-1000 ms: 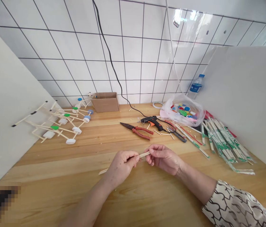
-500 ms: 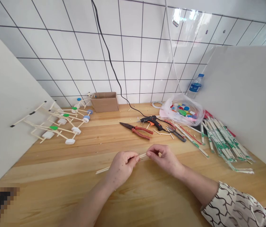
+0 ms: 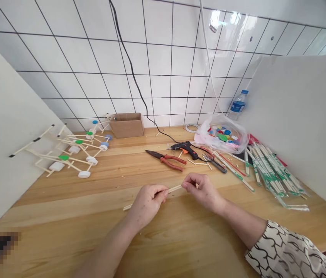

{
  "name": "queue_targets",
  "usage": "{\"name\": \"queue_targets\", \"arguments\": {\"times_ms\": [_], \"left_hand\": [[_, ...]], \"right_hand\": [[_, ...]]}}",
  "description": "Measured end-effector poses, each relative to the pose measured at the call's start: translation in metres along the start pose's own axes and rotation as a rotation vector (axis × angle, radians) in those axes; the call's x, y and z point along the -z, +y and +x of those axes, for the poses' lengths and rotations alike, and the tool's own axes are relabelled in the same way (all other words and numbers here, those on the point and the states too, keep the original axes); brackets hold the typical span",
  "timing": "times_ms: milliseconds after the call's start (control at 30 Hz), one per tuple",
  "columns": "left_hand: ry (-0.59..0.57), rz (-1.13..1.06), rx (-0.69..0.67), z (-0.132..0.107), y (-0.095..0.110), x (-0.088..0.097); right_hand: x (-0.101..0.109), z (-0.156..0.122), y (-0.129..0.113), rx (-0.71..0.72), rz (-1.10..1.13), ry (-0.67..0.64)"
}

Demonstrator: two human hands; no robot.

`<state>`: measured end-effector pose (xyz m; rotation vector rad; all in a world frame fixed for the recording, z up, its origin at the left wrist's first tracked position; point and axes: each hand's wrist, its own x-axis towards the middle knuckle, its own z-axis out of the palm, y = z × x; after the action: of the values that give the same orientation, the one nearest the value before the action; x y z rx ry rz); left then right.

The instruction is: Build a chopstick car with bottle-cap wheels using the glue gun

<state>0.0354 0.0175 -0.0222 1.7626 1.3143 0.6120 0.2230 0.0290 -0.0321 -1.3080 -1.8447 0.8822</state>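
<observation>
A pair of thin wooden chopsticks point(image 3: 175, 189) lies across both hands, just above the table. My left hand point(image 3: 150, 202) is closed around them, and their other ends point(image 3: 127, 207) stick out past its left side. My right hand point(image 3: 200, 189) pinches the right ends between thumb and fingers. A short stretch of the sticks shows between the two hands. Beyond the hands lie red-handled long-nose pliers point(image 3: 167, 159) and a black glue gun point(image 3: 186, 148) with an orange trigger.
At left stand several stick-built cars point(image 3: 76, 154) with bottle-cap wheels. A cardboard box point(image 3: 127, 125) is by the wall. To the right are a plastic bag of bottle caps point(image 3: 222, 135), a water bottle point(image 3: 238, 105), cutting pliers point(image 3: 217, 164) and wrapped chopsticks point(image 3: 275, 170).
The right hand has moved slightly up and away from the left, so more of the chopsticks shows between them. Less of them sticks out beyond the left hand.
</observation>
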Motion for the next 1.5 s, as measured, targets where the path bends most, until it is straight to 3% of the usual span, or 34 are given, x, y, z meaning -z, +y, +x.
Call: {"name": "queue_targets", "arguments": {"times_ms": [567,867,1133,1300,1500], "left_hand": [[-0.016,0.005,0.013,0.002,-0.002,0.002],[0.017,0.022,0.023,0.0,0.004,0.001],[0.005,0.076,0.041,0.002,-0.004,-0.002],[0.027,0.082,0.062,0.003,-0.003,-0.001],[0.018,0.102,0.054,0.003,-0.005,-0.002]], "right_hand": [[0.006,0.004,0.006,0.019,0.053,0.026],[0.008,0.005,0.006,0.005,0.008,-0.03],[0.01,0.008,0.01,-0.008,-0.008,-0.091],[0.021,0.013,0.009,-0.014,-0.08,-0.041],[0.052,0.024,0.012,-0.095,-0.323,0.117]]}}
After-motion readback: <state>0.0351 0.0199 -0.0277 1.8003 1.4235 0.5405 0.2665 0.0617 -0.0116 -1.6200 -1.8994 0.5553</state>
